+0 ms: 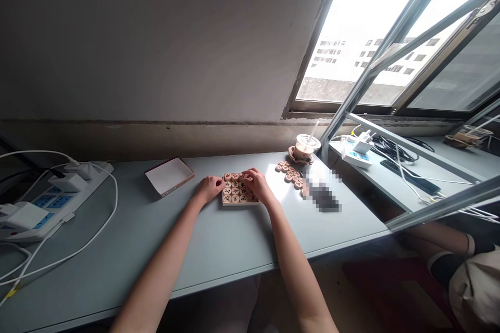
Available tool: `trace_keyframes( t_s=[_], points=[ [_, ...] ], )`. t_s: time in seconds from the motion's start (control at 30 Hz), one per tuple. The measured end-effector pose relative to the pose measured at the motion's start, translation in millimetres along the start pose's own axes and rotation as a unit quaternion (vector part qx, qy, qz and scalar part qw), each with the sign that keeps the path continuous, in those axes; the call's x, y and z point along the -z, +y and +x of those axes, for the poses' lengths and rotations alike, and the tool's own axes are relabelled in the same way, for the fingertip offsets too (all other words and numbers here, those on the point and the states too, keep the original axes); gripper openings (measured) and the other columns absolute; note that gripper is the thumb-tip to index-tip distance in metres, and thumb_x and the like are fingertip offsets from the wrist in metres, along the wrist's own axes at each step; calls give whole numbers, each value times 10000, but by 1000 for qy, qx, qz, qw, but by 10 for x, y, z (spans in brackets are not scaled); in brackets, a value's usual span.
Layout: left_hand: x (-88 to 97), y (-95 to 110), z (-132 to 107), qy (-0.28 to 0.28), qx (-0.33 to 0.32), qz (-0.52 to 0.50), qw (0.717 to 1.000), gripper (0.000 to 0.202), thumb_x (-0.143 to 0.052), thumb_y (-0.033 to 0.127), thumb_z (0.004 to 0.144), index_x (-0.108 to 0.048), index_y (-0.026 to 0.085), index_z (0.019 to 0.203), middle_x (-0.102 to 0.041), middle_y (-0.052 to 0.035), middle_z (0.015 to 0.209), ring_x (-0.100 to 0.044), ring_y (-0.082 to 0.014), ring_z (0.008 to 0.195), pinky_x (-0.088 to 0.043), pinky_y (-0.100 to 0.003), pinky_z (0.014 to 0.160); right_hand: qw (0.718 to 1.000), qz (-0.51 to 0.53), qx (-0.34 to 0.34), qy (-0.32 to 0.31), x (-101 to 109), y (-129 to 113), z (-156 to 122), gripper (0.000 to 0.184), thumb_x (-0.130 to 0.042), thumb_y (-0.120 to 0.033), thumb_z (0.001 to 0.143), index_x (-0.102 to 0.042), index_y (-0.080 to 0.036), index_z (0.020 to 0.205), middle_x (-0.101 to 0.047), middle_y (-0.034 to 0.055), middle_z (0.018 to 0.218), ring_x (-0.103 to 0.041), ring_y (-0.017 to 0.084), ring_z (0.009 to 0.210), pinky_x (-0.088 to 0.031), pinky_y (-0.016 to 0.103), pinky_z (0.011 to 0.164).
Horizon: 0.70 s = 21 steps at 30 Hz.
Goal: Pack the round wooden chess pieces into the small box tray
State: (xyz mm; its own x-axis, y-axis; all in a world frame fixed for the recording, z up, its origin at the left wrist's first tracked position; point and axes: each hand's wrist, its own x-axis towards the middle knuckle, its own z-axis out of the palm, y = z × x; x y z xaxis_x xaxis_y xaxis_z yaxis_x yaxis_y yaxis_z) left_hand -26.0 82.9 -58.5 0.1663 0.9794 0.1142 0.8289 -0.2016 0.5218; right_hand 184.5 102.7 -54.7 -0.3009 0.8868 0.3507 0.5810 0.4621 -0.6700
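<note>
A small open box (240, 204) of round wooden Chinese chess pieces (235, 191) lies on the grey table, the pieces set in rows with their characters up. At its left edge is my left hand (209, 190), fingers curled with thumb and fingertips against the box side. My right hand (258, 186) reaches over the box's right end, fingers bent down and drawn together at a chess piece in the back right corner. This hand partly hides the right-hand pieces. More loose chess pieces (289, 170) lie in a cluster to the right of the box.
An open box lid (170, 177) lies left of my hands. A lidded drink cup with a straw (307, 146) stands at the back right. Power strips with cables sit at far left (54, 200) and right (356, 155). A metal frame (353, 99) rises at right; another person's legs (445, 239) show beyond.
</note>
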Motion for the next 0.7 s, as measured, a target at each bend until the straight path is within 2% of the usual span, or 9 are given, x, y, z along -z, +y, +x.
trace_keyframes(
  t_s=[0.3, 0.4, 0.47, 0.53, 0.6, 0.7],
  points=[
    [-28, -18, 22, -2, 15, 6, 1000, 323, -435, 315, 816, -678, 160, 672, -628, -44, 646, -411, -128, 568, -244, -266, 562, 1000, 6, 1, 5, -9, 26, 4, 225, -502, -160, 837, -663, -201, 988, -605, 45, 1001, -592, 147, 855, -466, 256, 768],
    [-33, -22, 24, -3, 17, 5, 1000, 330, -432, 326, 818, -676, 161, 670, -629, -44, 644, -412, -130, 570, -248, -267, 564, 1000, 3, 18, 0, 65, 19, -5, 237, -502, -204, 852, -644, -211, 1042, -616, 47, 1022, -594, 146, 846, -458, 265, 773],
    [-29, -19, 18, -2, 13, 3, 1000, 335, -428, 326, 820, -670, 162, 657, -618, -39, 626, -402, -128, 563, -246, -269, 563, 999, -44, 8, 26, 151, 58, -5, 253, -478, -239, 877, -631, -223, 1078, -629, 51, 1049, -592, 163, 888, -433, 311, 844],
    [-21, -11, 10, 2, 7, -1, 1000, 339, -420, 318, 822, -662, 162, 641, -603, -32, 609, -388, -126, 555, -239, -270, 561, 986, -136, -49, 88, 243, 157, 3, 279, -446, -247, 892, -625, -224, 1104, -624, 73, 1124, -552, 213, 1035, -360, 398, 948],
    [-9, -1, 1, 2, 4, -6, 1000, 338, -417, 311, 822, -655, 165, 632, -593, -27, 601, -381, -124, 550, -233, -269, 558, 954, -231, -131, 143, 317, 306, 11, 333, -431, -239, 889, -590, -201, 1179, -553, 119, 1275, -429, 273, 1217, -259, 492, 1015],
    [9, 16, -8, -2, 8, -7, 1000, 335, -418, 310, 822, -652, 169, 629, -587, -26, 592, -388, -126, 551, -232, -268, 556, 916, -306, -219, 140, 359, 528, 11, 418, -414, -247, 887, -499, -149, 1284, -383, 172, 1441, -248, 306, 1350, -122, 604, 1044]
  ],
)
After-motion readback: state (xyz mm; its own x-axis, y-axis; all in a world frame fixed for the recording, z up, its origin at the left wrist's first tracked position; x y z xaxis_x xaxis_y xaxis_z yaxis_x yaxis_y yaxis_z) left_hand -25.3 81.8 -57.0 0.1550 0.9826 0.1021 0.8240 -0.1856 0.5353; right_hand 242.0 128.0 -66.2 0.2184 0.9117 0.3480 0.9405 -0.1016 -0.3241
